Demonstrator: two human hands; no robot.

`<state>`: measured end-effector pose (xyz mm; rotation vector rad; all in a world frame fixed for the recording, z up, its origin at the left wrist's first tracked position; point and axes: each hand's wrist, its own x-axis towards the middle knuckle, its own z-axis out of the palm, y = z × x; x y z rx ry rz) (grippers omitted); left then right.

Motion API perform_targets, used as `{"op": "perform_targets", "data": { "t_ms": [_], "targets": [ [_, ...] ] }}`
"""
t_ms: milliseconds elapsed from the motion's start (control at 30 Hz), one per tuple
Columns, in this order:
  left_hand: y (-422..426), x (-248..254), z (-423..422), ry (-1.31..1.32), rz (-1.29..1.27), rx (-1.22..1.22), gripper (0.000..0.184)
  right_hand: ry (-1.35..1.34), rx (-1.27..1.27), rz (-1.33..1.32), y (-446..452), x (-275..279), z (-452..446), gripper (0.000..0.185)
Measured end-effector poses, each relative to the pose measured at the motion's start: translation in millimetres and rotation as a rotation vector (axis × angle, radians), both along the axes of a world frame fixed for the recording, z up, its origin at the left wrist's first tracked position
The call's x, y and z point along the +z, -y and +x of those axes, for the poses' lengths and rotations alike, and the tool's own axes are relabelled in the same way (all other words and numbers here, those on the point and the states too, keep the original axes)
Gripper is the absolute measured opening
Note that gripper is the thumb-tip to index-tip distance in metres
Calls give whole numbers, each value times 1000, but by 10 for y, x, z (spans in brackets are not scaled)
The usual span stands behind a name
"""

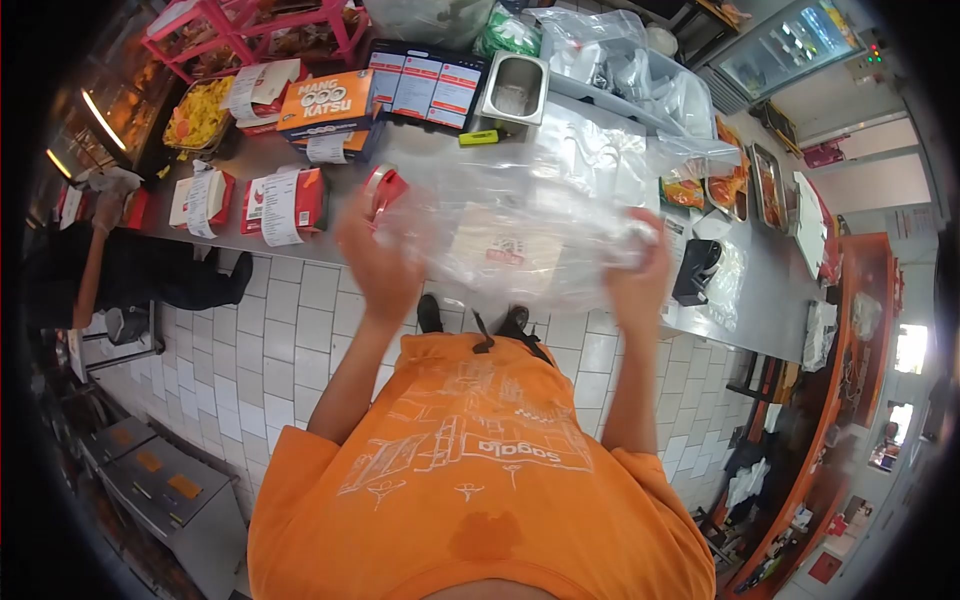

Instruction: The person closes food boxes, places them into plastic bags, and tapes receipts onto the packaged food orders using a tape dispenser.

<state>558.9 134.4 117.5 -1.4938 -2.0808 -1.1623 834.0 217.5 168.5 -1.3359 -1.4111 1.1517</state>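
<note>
A clear plastic bag (590,225) is stretched between my two hands above the near edge of the counter. My left hand (380,255), slightly blurred, is closed on the bag's left side. Gripping its right side, my right hand (640,262) has bunched plastic between the fingers. A pale paper item with a red print (505,245) shows through the film; whether it is inside the bag or behind it I cannot tell. Just beyond my left fingers is a red ring-shaped thing like a tape dispenser (384,190); I cannot tell whether they touch.
Receipt-tagged red boxes (285,205) and an orange Mang Katsu box (325,103) stand left. Behind are a tablet (425,85), a metal container (513,88) and a yellow marker (478,137). A black dispenser (697,272) sits right. Another person's arm (90,260) reaches in at far left.
</note>
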Motion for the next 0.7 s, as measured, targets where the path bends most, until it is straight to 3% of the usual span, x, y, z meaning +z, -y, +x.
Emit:
{"op": "perform_targets", "data": {
  "t_ms": [33,100,167,200,233,267,300,367,467,500,567,600,667,700],
  "targets": [
    [5,0,108,-257,113,-8,44,89,201,35,65,-12,-226,70],
    [102,-166,246,-62,116,-633,22,172,400,52,47,-49,-288,72],
    [174,210,-2,529,-294,-434,15,-111,459,-127,-285,-49,-192,90],
    [274,296,-269,861,-572,-388,14,-228,721,-163,-570,-360,31,112],
    [449,214,-538,344,-585,-433,15,-231,710,-160,-591,-593,23,112],
    [590,140,-650,-170,-563,-459,17,124,802,132,-572,-790,-69,116],
    [576,303,-518,-173,-558,-474,17,486,863,420,-539,-992,-183,121],
    [525,853,-221,683,-828,-265,21,767,785,616,-342,-1464,-512,118],
    [466,992,-135,799,-869,-316,23,1010,754,395,-347,-1354,-697,108],
    [437,935,-132,786,-887,-356,23,917,660,333,-391,-1347,-664,101],
    [373,795,-127,-148,-485,-203,26,829,543,262,-416,-1174,-446,95],
    [307,776,-77,-93,-582,-40,28,452,592,-49,-431,-964,-295,90],
    [104,838,117,63,-531,-131,28,-319,694,-531,-467,-859,-49,80],
    [-3,901,245,219,-483,-203,28,-322,685,-532,-436,-871,10,80]
  ]
}}
